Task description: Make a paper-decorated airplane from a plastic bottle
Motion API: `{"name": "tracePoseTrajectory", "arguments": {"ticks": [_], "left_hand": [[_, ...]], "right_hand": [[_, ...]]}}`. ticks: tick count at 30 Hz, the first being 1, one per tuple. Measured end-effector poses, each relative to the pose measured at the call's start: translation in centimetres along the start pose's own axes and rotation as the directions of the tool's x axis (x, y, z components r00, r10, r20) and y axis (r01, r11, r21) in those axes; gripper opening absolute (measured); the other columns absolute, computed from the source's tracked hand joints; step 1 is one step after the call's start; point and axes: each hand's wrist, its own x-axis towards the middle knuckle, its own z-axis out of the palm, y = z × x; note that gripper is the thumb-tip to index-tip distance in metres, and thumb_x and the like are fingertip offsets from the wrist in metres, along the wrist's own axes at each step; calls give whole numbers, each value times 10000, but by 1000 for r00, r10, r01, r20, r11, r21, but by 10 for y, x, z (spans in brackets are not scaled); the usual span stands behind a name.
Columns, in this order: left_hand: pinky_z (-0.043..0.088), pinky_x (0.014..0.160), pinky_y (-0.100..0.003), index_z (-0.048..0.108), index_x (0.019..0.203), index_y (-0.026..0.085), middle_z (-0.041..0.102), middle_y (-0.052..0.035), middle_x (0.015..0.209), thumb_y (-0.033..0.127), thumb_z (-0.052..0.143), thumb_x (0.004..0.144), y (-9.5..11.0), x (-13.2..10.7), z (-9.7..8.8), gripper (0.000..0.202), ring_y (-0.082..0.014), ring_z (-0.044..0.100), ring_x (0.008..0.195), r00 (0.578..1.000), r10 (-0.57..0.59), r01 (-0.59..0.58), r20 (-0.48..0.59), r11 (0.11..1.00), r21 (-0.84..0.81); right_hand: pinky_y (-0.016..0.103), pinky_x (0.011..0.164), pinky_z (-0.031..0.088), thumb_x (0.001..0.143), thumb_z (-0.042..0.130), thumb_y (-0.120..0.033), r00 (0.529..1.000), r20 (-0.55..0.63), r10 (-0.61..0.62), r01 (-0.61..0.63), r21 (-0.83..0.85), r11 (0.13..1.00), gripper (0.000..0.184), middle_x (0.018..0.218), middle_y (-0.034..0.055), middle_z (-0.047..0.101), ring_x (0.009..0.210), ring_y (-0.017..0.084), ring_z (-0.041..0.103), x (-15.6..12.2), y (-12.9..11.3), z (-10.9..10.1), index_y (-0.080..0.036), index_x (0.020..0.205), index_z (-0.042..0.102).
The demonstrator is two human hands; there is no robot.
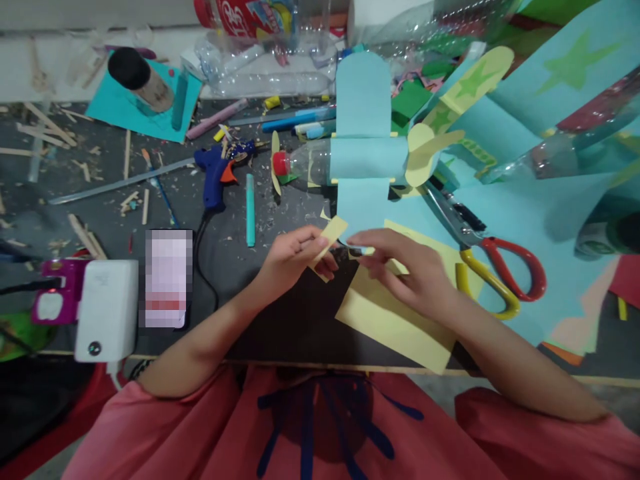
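My left hand (295,257) pinches a small strip of yellow paper (330,239) just above the dark table. My right hand (405,270) is beside it, fingers bent and pinched on a tiny yellow scrap (369,251), resting over a larger yellow sheet (395,320). Just beyond both hands lies a plastic bottle plane (350,160) with a red cap, blue paper wings and a yellow tail.
Red and yellow scissors (493,267) lie on blue paper (545,200) to the right. A blue glue gun (215,173), a teal marker (250,210), sticks and pens litter the left. A white adapter (107,310) and a phone (169,277) sit near the front edge.
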Motion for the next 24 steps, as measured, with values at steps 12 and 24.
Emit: {"name": "tracePoseTrajectory", "arguments": {"ticks": [12, 24], "left_hand": [[483, 483, -192, 458, 742, 189, 754, 2, 676, 347, 735, 751, 0, 7, -1, 318, -104, 659, 455, 979, -24, -8, -203, 988, -156], [572, 654, -215, 629, 916, 153, 781, -58, 866, 353, 610, 894, -5, 9, -2, 202, -131, 744, 722, 963, -7, -36, -271, 988, -152]], "right_hand": [[332, 504, 547, 958, 436, -389, 889, 226, 397, -114, -731, 673, 527, 944, 168, 732, 769, 293, 727, -109, 47, -92, -123, 1413, 458], [421, 624, 564, 909, 410, -348, 874, 10, 486, -209, -895, 394, 516, 867, 219, 670, 684, 332, 655, -116, 39, -88, -30, 1292, 547]]}}
